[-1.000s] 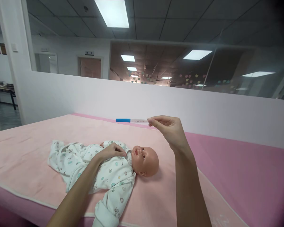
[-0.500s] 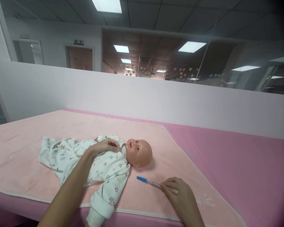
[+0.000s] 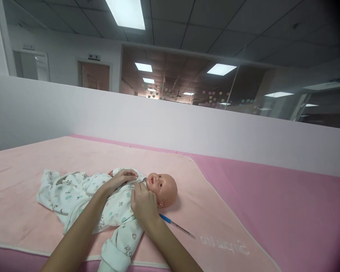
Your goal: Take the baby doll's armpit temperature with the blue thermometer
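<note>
A baby doll [image 3: 164, 190] lies on its back, its bald head to the right, dressed in a white printed baby outfit [image 3: 113, 209]. My left hand [image 3: 121, 180] rests on the chest, fingers bent and closed at the outfit's neckline. Close beside it, just under the doll's chin, my right hand [image 3: 144, 202] has its fingers curled onto the collar; its fingertips are partly hidden. To the right of my right wrist, a clear pen with a blue cap [image 3: 177, 225] lies loose, its capped end partly behind the wrist.
Beneath the doll spreads a peach mat [image 3: 170, 249] with a pale border and faint lettering, on a pink padded surface [image 3: 266, 196]. A low white wall [image 3: 170, 126] runs along the back, with glass above it.
My right hand has let go of the pen and moved left to the doll's collar. The pen now lies on the mat. My left hand stays at the neckline. The view has tilted slightly up.
</note>
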### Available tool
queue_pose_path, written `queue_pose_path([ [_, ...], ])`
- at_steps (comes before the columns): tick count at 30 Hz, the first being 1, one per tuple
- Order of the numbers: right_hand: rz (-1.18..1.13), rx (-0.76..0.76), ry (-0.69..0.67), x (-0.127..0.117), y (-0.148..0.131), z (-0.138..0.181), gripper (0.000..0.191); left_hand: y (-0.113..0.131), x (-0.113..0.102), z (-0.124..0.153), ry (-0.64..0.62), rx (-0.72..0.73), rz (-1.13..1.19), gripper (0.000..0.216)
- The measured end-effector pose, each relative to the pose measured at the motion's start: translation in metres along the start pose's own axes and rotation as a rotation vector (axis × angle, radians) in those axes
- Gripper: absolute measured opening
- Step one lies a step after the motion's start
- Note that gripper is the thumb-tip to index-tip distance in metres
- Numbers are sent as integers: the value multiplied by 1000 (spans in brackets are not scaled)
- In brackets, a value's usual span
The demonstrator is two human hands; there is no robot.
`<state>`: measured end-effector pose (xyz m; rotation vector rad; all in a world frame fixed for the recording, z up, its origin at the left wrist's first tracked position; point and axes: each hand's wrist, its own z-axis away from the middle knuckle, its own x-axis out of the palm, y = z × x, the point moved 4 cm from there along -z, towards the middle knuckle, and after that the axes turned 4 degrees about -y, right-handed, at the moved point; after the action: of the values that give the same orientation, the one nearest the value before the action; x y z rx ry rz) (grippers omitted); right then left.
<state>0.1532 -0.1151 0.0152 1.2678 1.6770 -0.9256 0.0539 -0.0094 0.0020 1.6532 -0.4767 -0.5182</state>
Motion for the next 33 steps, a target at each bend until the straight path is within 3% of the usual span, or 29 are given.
queue_pose_path([
  [4,-64,-63,77,13,-4,-8,27,-1,-2,-2,43,41,3,22],
  [8,-360,-155,326,18,1,1,28,2,-2,0,60,20,-23,18],
  [11,-586,-134,537,19,6,6,27,7,2,6,3,37,6,14],
  [13,-654,-112,595,20,8,5,24,10,6,10,-72,51,15,12],
  [17,-691,-70,601,21,9,3,19,9,9,13,-152,40,71,11],
  [29,-792,-62,569,20,12,2,13,7,3,14,-141,84,12,20],
  [33,-806,-48,570,20,12,2,13,11,6,18,-254,93,7,19],
])
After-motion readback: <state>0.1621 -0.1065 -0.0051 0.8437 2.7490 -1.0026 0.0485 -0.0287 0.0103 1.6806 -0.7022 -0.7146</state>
